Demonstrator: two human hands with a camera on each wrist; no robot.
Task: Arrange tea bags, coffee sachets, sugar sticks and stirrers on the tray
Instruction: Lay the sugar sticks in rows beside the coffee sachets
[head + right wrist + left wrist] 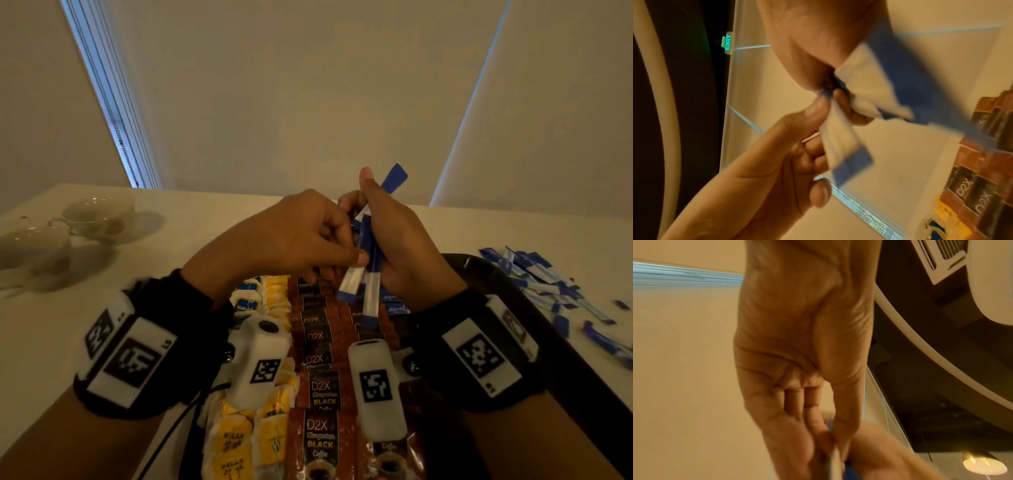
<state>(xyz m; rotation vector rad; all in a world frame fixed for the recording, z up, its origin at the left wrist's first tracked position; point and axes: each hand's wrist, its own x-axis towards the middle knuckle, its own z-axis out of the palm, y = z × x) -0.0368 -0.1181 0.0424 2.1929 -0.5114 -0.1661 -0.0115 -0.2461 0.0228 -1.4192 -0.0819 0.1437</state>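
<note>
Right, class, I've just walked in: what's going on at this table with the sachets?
A person is sorting blue-and-white sugar sticks above a dark tray. The right hand grips a small bunch of them upright, while the left hand pinches one stick at the bunch. On the tray, yellow tea bags and brown coffee sachets already lie in rows. More sugar sticks lie in a loose pile on the table, right of the tray. Two cups stand far left.

Surface (205, 212), white: dark tray (534, 308); loose blue-white sugar sticks (548, 277) right; floral teacups (96, 212) on saucers, left.
</note>
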